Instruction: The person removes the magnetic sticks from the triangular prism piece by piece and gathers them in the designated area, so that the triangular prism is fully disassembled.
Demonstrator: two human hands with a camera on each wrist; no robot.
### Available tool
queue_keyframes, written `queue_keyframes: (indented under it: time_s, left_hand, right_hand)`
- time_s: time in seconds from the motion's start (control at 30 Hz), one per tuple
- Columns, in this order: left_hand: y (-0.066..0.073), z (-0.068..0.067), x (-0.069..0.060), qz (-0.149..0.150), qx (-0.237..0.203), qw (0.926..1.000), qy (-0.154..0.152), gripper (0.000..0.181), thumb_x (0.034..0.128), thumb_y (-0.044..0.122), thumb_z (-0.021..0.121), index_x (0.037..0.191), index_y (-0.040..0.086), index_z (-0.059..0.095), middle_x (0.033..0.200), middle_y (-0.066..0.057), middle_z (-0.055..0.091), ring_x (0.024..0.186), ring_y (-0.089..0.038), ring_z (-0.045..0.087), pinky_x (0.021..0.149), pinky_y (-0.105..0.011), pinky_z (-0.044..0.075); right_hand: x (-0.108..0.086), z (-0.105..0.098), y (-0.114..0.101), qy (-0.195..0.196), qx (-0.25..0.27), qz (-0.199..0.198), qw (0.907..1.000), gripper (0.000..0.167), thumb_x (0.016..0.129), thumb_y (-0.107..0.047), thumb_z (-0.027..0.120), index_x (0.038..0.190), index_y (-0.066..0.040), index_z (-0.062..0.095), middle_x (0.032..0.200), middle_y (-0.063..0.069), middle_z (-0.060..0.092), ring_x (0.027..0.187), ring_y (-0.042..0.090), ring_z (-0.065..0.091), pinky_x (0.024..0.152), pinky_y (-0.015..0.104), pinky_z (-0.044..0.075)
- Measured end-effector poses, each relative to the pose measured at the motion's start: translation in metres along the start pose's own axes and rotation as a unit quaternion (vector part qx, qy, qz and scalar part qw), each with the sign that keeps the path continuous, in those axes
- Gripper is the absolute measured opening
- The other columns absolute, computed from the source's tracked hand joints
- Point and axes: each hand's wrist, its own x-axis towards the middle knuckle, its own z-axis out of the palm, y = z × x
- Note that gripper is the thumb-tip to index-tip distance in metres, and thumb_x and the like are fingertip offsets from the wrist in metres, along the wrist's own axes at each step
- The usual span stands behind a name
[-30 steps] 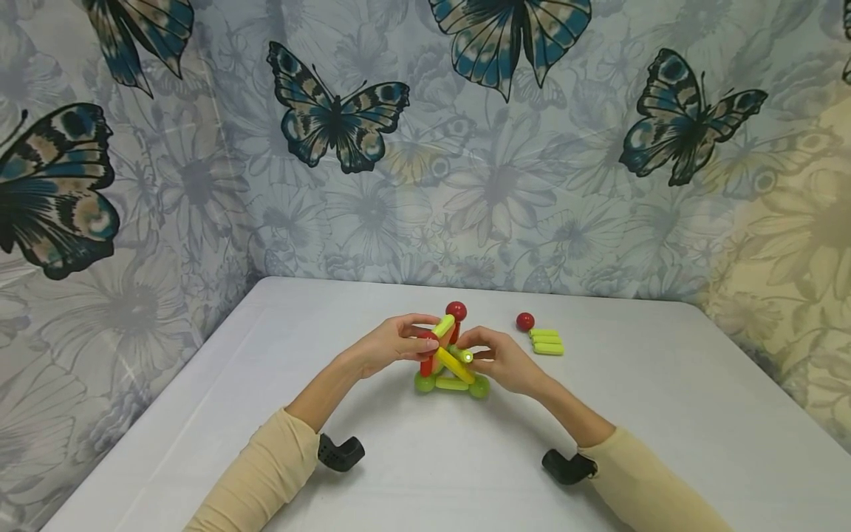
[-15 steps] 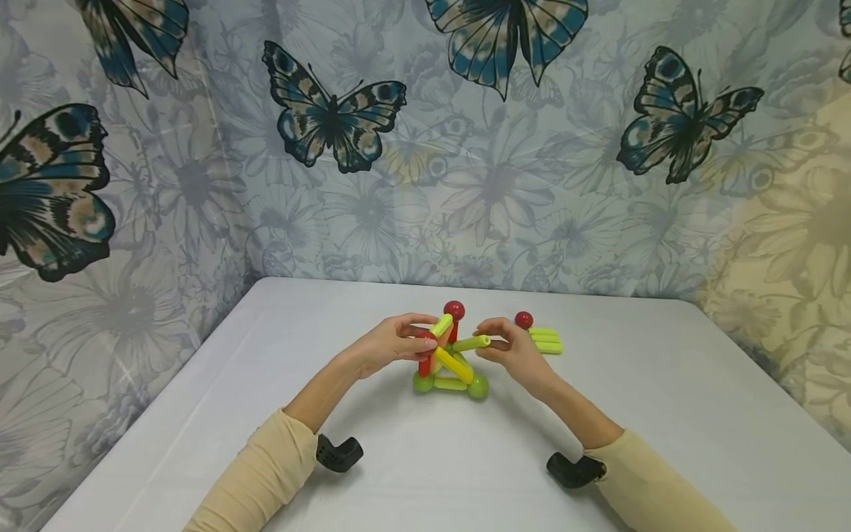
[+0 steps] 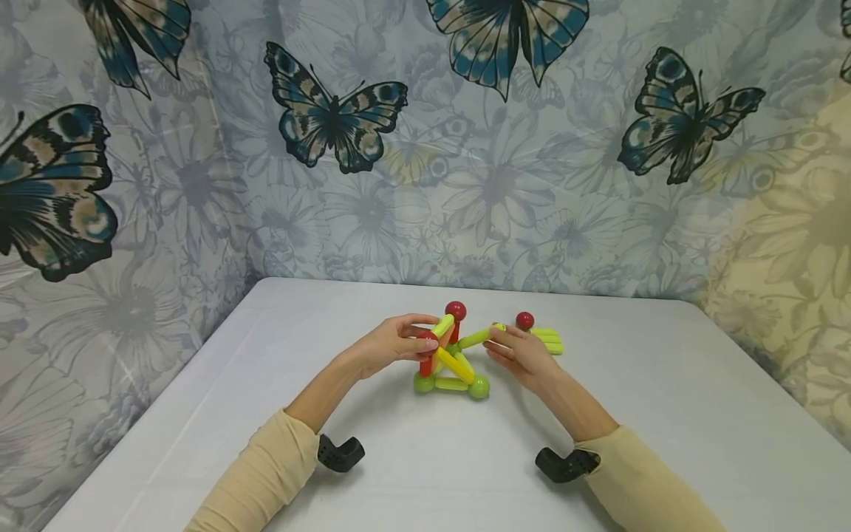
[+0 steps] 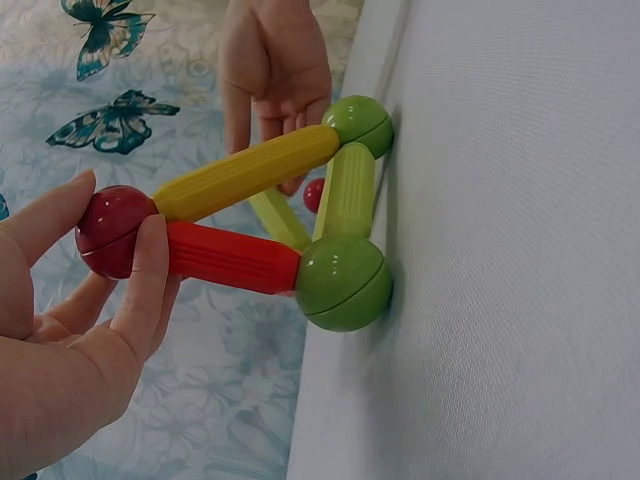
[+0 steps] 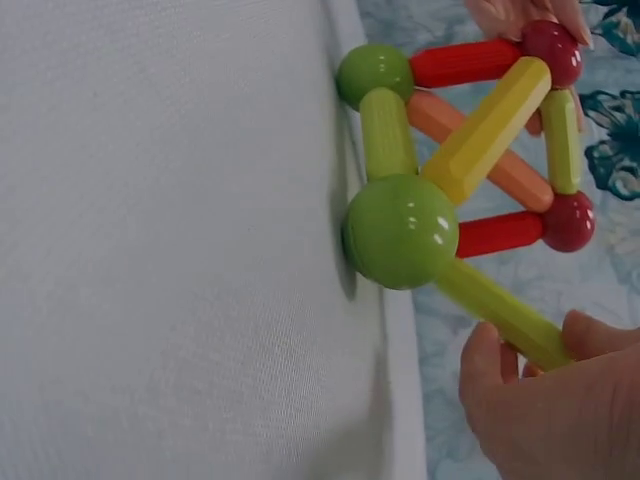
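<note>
White tabletop (image 3: 452,469), left fingers (image 4: 149,275) snug around red ball (image 4: 110,225), right fingers (image 5: 481,370) snug around lime rod (image 5: 500,306)

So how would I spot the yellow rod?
On the white table stands a frame of rods and balls. The yellow rod slants from the shiny red ball in the left hand to a green ball. Neighbouring rods are lime, red or orange.

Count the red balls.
3. The held ball is in the left hand; the raised ball tops a red stick; the loose ball lies on the table near the green sticks.
</note>
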Motion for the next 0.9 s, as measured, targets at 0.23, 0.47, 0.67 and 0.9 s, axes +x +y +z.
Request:
queue_keyframes:
  time_s: [0.23, 0.47, 0.67, 0.9]
  left_hand:
    - [-0.002, 0.001, 0.001, -0.002, 0.000, 1.0000, 0.001, 0.046, 0.0920, 0.007, 0.063, 0.136, 0.005, 0.049, 0.119, -0.015, 0.057, 0.100, -0.023, 0.061, 0.088, -0.034, 0.051]
    - [-0.002, 0.001, 0.001, -0.003, -0.003, 1.0000, 0.000, 0.046, 0.0922, 0.008, 0.063, 0.136, 0.005, 0.049, 0.120, -0.015, 0.057, 0.101, -0.024, 0.061, 0.088, -0.034, 0.051]
    - [-0.001, 0.000, 0.001, -0.002, -0.003, 1.0000, 0.000, 0.046, 0.0924, 0.008, 0.063, 0.136, 0.005, 0.049, 0.120, -0.015, 0.056, 0.101, -0.024, 0.061, 0.088, -0.034, 0.051]
    - [0.000, 0.000, 0.000, -0.001, 0.000, 1.0000, 0.000, 0.046, 0.0925, 0.009, 0.063, 0.136, 0.006, 0.049, 0.122, -0.015, 0.056, 0.102, -0.024, 0.061, 0.088, -0.035, 0.051]
  right_hand:
    - [0.005, 0.009, 0.010, -0.020, -0.029, 0.021, 0.9992, 0.050, 0.104, -0.024, 0.041, 0.144, 0.004, 0.030, 0.133, 0.021, 0.037, 0.128, 0.037, 0.040, 0.098, 0.032, 0.043]
    - [0.010, 0.012, 0.018, -0.006, -0.020, 0.026, 0.9994, 0.050, 0.104, -0.028, 0.039, 0.146, -0.003, 0.027, 0.136, 0.023, 0.035, 0.126, 0.037, 0.042, 0.099, 0.035, 0.042]
    - [0.012, 0.009, 0.020, -0.003, -0.018, 0.031, 0.9993, 0.051, 0.104, -0.028, 0.040, 0.144, -0.002, 0.023, 0.139, 0.023, 0.035, 0.125, 0.037, 0.044, 0.096, 0.034, 0.044]
    - [0.014, 0.007, 0.019, 0.012, -0.017, 0.043, 0.9989, 0.052, 0.104, -0.028, 0.039, 0.147, -0.005, 0.022, 0.140, 0.022, 0.035, 0.122, 0.037, 0.048, 0.094, 0.038, 0.046]
